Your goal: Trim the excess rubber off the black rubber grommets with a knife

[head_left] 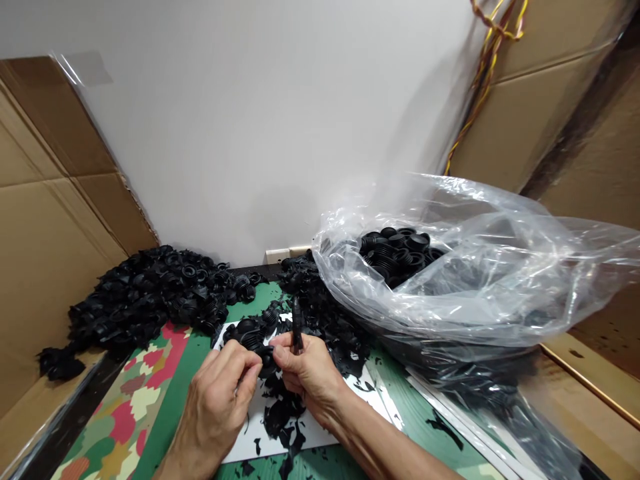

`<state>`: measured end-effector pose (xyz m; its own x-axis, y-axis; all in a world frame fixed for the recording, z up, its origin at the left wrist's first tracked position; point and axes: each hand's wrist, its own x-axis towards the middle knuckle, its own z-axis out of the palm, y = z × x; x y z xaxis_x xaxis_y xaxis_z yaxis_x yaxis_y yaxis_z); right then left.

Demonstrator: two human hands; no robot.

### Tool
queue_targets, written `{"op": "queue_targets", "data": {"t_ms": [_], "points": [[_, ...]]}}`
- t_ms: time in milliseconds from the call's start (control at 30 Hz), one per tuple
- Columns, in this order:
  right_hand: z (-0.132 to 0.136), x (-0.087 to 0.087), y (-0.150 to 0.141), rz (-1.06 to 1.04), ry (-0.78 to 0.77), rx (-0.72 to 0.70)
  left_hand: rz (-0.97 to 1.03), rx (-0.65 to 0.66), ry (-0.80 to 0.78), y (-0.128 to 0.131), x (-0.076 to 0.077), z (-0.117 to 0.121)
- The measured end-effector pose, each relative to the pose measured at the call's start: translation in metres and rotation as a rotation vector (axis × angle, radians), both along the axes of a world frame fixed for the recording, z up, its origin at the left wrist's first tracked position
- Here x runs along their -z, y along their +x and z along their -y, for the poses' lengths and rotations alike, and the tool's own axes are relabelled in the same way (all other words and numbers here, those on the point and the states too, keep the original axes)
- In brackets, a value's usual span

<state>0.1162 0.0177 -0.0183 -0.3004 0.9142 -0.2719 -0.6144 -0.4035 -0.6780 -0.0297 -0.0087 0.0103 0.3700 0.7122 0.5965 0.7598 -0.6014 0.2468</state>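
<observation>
My left hand (pixel 219 393) is closed in a pinch at the near side of a white board (pixel 320 430); whatever sits between its fingertips is hidden. Close to it, my right hand (pixel 311 370) is wrapped round a slim black tool (pixel 297 320), which points upward out of the grip. Between the two hands lies a dark rubber piece (pixel 269 362), touching or very near the fingertips of both. Behind the left hand, several ribbed black rubber parts (pixel 250 330) rest on the board. Black scraps (pixel 280 417) are strewn below the hands.
A large heap of black rubber parts (pixel 150 287) stands at the left against cardboard (pixel 65 187). At the right, an open clear plastic bag (pixel 450 313) holds ribbed black parts (pixel 397 250). More black scraps (pixel 335 320) pile beside it on the green surface (pixel 173 400).
</observation>
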Motion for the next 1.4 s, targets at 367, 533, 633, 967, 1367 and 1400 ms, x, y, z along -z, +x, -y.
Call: {"op": "queue_targets", "data": {"t_ms": [367, 533, 633, 967, 1367, 1400], "points": [[0.003, 0.003, -0.002, 0.05, 0.025, 0.06, -0.465, -0.01, 0.323, 0.014, -0.008, 0.0], [0.003, 0.0, -0.001, 0.106, 0.056, 0.106, -0.464, -0.035, 0.383, 0.018, -0.002, -0.006], [0.001, 0.0, -0.001, 0.103, 0.071, 0.123, -0.342, -0.061, 0.342, 0.017, 0.003, -0.005], [-0.006, 0.007, 0.0, 0.071, 0.033, 0.084, 0.339, -0.173, -0.098, -0.008, -0.002, -0.003], [-0.002, 0.005, -0.001, 0.024, 0.073, 0.057, 0.044, -0.055, 0.043, 0.006, -0.007, 0.009], [-0.001, 0.005, -0.001, 0.019, 0.069, 0.054, -0.012, -0.071, 0.052, 0.007, -0.006, 0.009]]}}
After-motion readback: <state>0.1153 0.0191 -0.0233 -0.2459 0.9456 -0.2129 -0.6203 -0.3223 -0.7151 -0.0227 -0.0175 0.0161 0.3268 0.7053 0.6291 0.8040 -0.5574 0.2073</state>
